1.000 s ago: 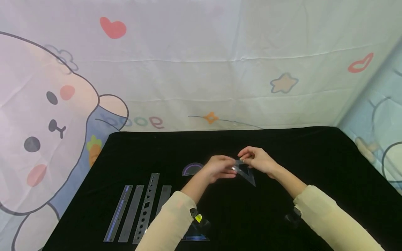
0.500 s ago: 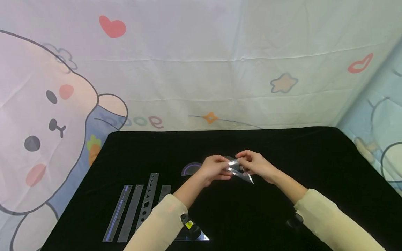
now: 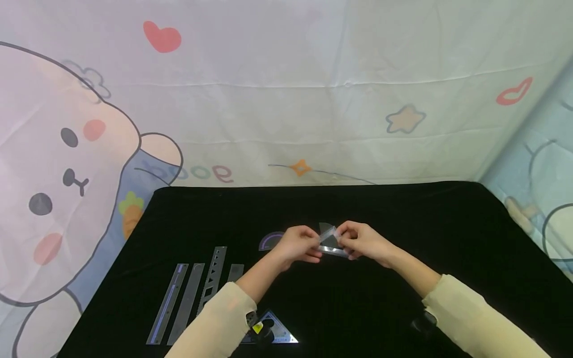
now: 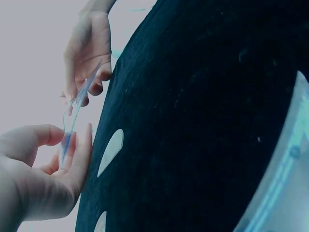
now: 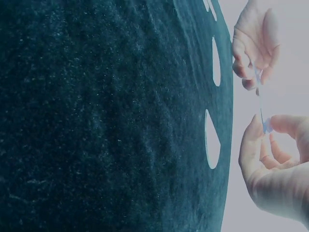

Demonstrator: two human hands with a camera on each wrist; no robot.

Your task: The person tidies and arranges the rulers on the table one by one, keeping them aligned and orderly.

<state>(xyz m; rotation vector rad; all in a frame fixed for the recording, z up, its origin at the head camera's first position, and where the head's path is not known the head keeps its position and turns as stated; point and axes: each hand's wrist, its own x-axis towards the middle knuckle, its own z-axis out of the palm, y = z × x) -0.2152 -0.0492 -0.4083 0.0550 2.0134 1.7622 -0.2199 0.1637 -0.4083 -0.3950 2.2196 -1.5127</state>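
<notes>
Transparent triangle [image 3: 333,251] shifted left; hands [image 3: 297,244] [image 3: 366,242] pinch its edges; black cloth [image 3: 447,233] spreads rightward.

A black cloth [image 3: 371,313] is covering the counter. On its left side, a ruler with a blue stripe [image 3: 167,304], a plain ruler [image 3: 188,301] and a ruler with cut-out shapes [image 3: 213,271] are lying side by side, apart; a fourth ruler [image 3: 236,272] is lying beside them, mostly hidden. Farther back, a purple-marked protractor [image 3: 270,241] is lying partly covered, and a triangle ruler [image 3: 281,330] is resting near the front edge. Behind, a pale curtain [image 3: 277,59] is hanging, showing a cartoon animal [image 3: 67,154], a carrot [image 3: 132,219], a red heart [image 3: 162,37] and a star [image 3: 405,119].
</notes>
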